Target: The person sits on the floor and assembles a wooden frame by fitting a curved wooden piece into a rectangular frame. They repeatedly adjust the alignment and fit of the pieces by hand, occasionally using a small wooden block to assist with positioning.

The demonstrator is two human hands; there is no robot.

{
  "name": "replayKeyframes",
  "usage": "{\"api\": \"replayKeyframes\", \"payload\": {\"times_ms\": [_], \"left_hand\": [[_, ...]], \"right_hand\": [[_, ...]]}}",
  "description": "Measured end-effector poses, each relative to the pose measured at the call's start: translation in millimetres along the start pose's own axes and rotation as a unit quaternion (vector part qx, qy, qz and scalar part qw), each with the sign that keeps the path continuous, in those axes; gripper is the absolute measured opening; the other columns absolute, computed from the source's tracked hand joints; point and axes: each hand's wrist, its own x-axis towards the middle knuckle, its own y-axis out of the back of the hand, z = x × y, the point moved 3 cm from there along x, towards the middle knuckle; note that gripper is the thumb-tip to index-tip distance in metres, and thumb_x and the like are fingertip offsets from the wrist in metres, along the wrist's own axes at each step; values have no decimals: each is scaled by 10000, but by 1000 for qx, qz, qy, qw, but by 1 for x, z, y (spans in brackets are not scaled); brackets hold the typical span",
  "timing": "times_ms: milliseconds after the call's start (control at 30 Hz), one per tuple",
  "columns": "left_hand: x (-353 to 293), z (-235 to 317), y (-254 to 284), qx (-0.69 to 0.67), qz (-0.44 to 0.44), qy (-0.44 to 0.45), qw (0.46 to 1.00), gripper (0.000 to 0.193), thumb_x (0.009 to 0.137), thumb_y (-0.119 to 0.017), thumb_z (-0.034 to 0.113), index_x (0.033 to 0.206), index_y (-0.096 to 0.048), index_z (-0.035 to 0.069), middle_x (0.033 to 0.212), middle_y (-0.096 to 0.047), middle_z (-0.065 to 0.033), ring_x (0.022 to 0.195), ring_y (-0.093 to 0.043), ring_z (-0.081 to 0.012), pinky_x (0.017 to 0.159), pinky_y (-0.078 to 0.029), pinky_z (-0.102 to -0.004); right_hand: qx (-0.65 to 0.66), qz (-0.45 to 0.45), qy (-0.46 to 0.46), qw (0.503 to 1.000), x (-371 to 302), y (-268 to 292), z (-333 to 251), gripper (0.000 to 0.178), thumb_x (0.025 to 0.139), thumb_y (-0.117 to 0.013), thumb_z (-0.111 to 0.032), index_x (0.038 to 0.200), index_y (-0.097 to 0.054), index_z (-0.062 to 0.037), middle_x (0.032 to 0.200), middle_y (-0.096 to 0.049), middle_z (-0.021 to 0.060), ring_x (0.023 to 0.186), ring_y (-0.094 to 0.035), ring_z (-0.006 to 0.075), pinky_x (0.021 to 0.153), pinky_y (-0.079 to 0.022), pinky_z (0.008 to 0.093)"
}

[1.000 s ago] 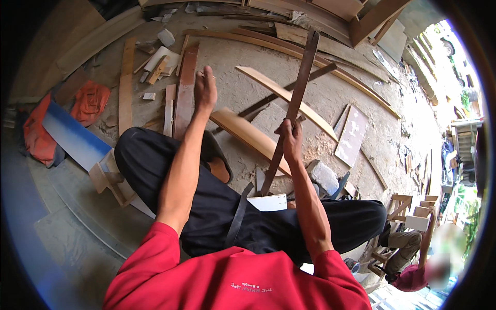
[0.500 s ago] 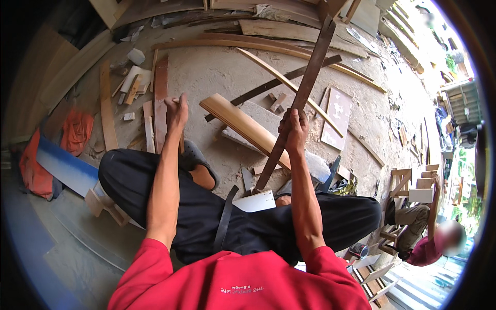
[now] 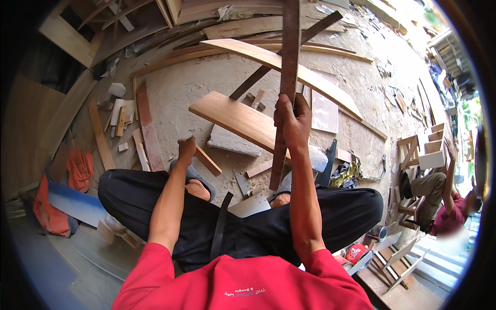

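Seated worker seen from above, two hands and two forearms in view, legs folded in black trousers [image 3: 155, 201] beneath a red shirt [image 3: 243, 284]. One dark strap [image 3: 220, 227] lies across the lap, and one pale sheet [image 3: 251, 205] shows just beyond it between the knees.

Right hand [image 3: 293, 120]: closed in a full grip around one long dark wooden strip [image 3: 287, 93], fingers wrapped over its front face. The strip stands nearly upright, its lower end down near the right knee and its upper end running out of the top of the view. The right forearm rises straight from the shoulder, elbow low, wrist held high.

Left hand [image 3: 186, 149]: fingers curled shut; it lies against the near end of one short reddish stick [image 3: 207, 160], though whether it actually grips the stick cannot be told. The left forearm stretches forward over the left knee, with the hand lower and nearer than the right.

Beyond the hands, one broad light plank [image 3: 232, 118] lies flat on the dusty floor [image 3: 181, 88], with one grey slab [image 3: 230, 142] just beside its near edge. Farther out, one long curved board [image 3: 289, 70] crosses behind the strip. Many more offcuts litter the floor, too many to count. At far left sits one orange cloth [image 3: 77, 168]; at far right, a second person [image 3: 444, 201] sits beside one small wooden frame [image 3: 413, 150].
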Motion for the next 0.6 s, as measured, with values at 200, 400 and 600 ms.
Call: {"api": "replayKeyframes", "payload": {"times_ms": [200,400,600], "left_hand": [[22,-25,6,106,154,-61,980,519,864,-595,331,1183,-467,-58,1172,-540,-214,1074,-552,-317,899,-454,-389],[-32,85,37,-24,351,-310,883,497,914,-553,348,1184,-466,-60,1099,-562,-210,1045,-558,-299,911,-437,-399],[-178,214,-17,-178,-80,-292,936,513,966,-435,476,1208,-465,25,1090,-595,-129,992,-564,-191,889,-428,-342]], "right_hand": [[-137,20,33,990,-6,-7,-7,285,826,-710,-240,859,-594,18,635,-568,52,539,-467,117,498,-380,283],[-224,9,112,968,-12,-25,-20,250,804,-702,-201,805,-565,8,613,-530,140,507,-498,241,501,-398,341],[-253,-17,197,947,-29,-66,-17,255,790,-692,-184,946,-570,-24,795,-596,181,669,-591,375,564,-460,423]]}}
